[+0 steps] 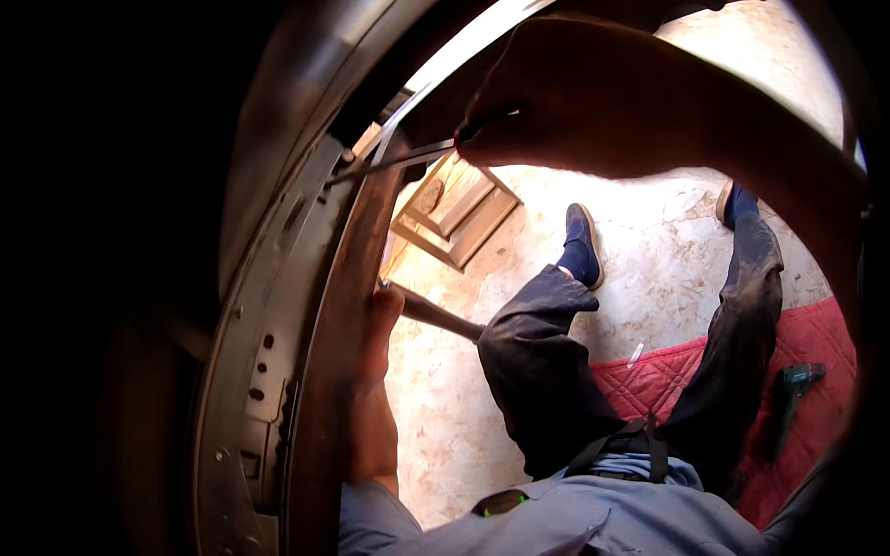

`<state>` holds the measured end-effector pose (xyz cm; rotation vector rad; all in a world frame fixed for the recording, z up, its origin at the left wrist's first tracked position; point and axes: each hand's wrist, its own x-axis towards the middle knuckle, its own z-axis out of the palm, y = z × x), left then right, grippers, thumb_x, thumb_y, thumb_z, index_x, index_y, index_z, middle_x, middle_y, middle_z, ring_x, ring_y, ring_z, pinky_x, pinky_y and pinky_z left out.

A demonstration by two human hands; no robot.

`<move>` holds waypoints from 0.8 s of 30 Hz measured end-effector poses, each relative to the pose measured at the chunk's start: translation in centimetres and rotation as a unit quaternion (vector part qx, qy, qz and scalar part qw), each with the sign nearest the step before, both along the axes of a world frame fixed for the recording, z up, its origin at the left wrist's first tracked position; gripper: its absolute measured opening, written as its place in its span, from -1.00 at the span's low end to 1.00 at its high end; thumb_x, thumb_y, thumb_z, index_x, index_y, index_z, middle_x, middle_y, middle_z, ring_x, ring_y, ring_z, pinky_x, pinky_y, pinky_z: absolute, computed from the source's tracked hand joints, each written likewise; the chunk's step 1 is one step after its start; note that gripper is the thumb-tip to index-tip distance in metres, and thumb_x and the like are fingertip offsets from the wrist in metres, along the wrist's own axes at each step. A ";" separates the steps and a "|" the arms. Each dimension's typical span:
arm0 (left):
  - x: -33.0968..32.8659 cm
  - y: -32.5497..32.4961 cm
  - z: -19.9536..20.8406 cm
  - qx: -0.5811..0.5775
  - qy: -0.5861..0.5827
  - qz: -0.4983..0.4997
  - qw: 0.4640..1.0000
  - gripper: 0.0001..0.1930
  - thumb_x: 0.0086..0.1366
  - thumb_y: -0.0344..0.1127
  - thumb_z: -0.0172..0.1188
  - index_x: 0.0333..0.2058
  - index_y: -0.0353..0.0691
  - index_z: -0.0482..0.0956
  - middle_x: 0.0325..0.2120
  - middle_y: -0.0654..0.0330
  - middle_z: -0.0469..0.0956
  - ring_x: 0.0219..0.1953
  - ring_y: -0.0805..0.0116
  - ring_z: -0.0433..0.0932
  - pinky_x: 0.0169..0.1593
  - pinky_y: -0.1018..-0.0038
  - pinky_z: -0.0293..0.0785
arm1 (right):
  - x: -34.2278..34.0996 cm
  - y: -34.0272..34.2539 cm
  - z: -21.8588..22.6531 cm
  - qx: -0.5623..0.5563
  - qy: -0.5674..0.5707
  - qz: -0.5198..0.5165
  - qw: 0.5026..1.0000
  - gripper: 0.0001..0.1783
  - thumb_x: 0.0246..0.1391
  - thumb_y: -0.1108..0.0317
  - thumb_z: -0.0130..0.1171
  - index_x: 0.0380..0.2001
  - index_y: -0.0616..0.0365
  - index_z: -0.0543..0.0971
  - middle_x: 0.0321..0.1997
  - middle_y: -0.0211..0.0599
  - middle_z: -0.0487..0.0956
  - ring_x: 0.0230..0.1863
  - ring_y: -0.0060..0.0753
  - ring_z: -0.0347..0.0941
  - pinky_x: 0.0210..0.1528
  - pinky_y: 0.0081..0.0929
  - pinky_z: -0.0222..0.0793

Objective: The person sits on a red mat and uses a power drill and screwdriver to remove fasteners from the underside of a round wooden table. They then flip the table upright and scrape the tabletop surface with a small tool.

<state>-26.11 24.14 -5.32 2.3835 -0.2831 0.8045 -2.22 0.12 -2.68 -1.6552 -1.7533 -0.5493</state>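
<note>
Gripping rod (399,163) at 11 o'clock, your right hand (528,93) closed around its end near 12; rod is slanting toward frame (311,199) at 10. Left hand (377,338) is touching panel (338,343) toward 8, grip unclear. Drill (794,382) is lying on mat (651,378) near 4.

head-worn fisheye view (dark-rimmed), downward, close over the torso (612,519), farther from the floor (445,445)

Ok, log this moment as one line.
right hand: holds thin metal tool, far end at metal frame | left hand: beside brown strip | nearby: drill on red mat
</note>
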 end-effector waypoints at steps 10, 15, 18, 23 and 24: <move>0.8 1.6 -0.8 0.024 -0.026 0.017 0.999 -0.22 0.29 0.11 0.25 0.26 -0.39 0.30 0.24 0.01 0.35 0.31 0.20 0.26 0.35 0.30 0.10 | -0.3 -0.3 0.2 -0.091 0.125 0.083 0.984 -0.73 0.26 0.32 0.12 -0.12 0.31 0.58 -0.39 -0.13 0.63 -0.62 -0.40 0.51 -0.62 -0.43 0.46; 0.3 0.9 0.3 0.029 -0.033 0.010 0.999 -0.19 0.26 0.13 0.28 0.26 -0.39 0.31 0.25 0.02 0.35 0.32 0.23 0.24 0.36 0.30 0.07 | -2.9 -1.8 -0.4 0.040 -0.085 -0.066 0.993 -0.79 0.25 0.37 0.13 -0.19 0.31 0.58 -0.52 -0.15 0.59 -0.63 -0.46 0.53 -0.66 -0.50 0.46; 0.3 1.0 -0.1 -0.012 -0.027 -0.024 0.999 -0.20 0.23 0.05 0.32 0.28 -0.37 0.29 0.29 0.02 0.28 0.37 0.16 0.16 0.40 0.16 -0.03 | -3.2 -1.0 -1.5 0.092 -0.184 -0.140 0.969 -0.81 0.23 0.36 0.15 -0.25 0.31 0.57 -0.62 -0.19 0.54 -0.64 -0.48 0.54 -0.67 -0.55 0.48; 1.2 3.0 -0.2 -0.043 -0.047 -0.122 0.990 -0.28 0.24 -0.15 0.35 0.28 -0.35 0.29 0.34 0.00 0.20 0.44 0.05 0.05 0.45 -0.10 -0.17 | -1.9 -0.2 -0.7 0.078 -0.121 0.004 0.990 -0.74 0.28 0.29 0.13 -0.27 0.34 0.58 -0.54 -0.14 0.60 -0.63 -0.37 0.57 -0.67 -0.41 0.46; 1.1 2.9 -0.2 -0.040 -0.048 -0.124 0.990 -0.29 0.24 -0.16 0.34 0.28 -0.35 0.29 0.34 0.00 0.20 0.44 0.06 0.05 0.45 -0.09 -0.18 | -1.5 0.0 -0.2 0.022 -0.037 0.038 0.998 -0.74 0.27 0.29 0.13 -0.28 0.34 0.58 -0.54 -0.14 0.60 -0.63 -0.36 0.57 -0.67 -0.41 0.46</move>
